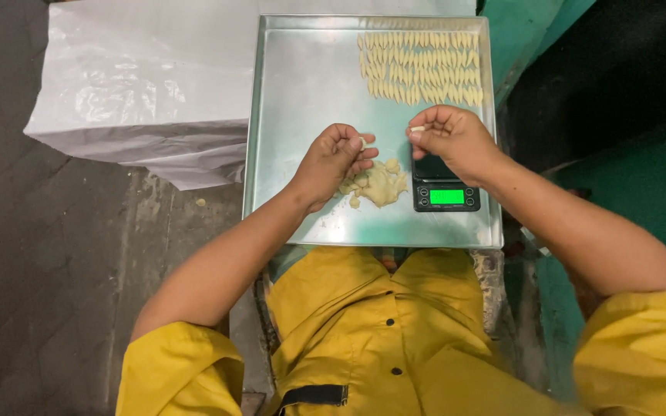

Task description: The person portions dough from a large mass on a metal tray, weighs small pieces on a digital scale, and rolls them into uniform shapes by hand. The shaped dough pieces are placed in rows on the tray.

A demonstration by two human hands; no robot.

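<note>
Landmark: the steel tray [294, 92] on my lap.

Left hand [333, 160] is curled near tray centre, grip narrow, pinching a small dough piece [361, 142] at the fingertips. Right hand [452, 139] is just right of it, above the scale, grip closed on another small dough piece [418, 129] sticking out between thumb and forefinger.

Dough lump [378, 185] sits on the tray's near half, touching the left hand's fingers. Digital scale [445, 192] is at the tray's near right, green display lit, platform partly hidden by my right hand.

To do this step well, I judge: keep pinches even, shape with fingertips only, set each piece in line with the rows, not overlapping.

Counts: one tray, one scale, one lump, two pieces in hand. Shaped dough pieces [422, 68] fill the tray's far right corner in about five rows; too small to count exactly. One white plastic sack [140, 85] left of the tray.
</note>
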